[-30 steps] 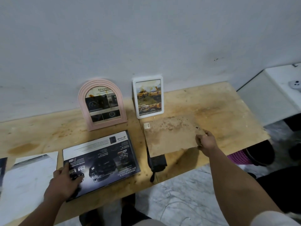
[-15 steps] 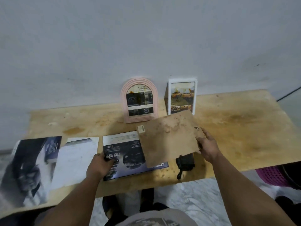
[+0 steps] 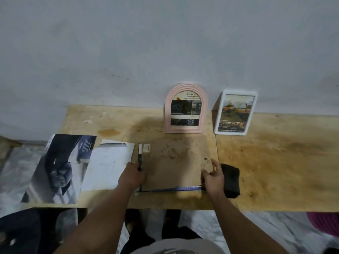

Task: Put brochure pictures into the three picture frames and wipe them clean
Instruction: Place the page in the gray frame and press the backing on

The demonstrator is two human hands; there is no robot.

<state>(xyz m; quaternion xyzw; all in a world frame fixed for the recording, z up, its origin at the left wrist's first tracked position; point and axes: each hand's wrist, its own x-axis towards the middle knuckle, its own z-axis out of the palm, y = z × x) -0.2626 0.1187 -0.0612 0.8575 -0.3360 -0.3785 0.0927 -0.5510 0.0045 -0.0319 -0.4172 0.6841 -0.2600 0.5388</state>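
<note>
A stained brown backing board [image 3: 174,162] lies flat on a dark car brochure picture [image 3: 183,188], of which only thin strips show at the left and front edges. My left hand [image 3: 133,176] presses on the left edge of that stack, fingers closed on the picture's edge. My right hand [image 3: 213,176] grips the board's right edge. A pink arched frame [image 3: 167,110] and a white rectangular frame [image 3: 236,132] stand against the wall, each with a brochure picture inside. A black cloth [image 3: 232,180] lies just right of my right hand.
On the wooden table [image 3: 275,162], a white page [image 3: 108,165] and a large dark brochure sheet [image 3: 60,165] lie to the left, the sheet hanging over the table's left end. A purple basket [image 3: 324,222] sits on the floor at the lower right.
My right hand carried the backing board leftward and laid it down over the dark brochure picture. My left hand stayed at the picture's left edge. The view shifted left.
</note>
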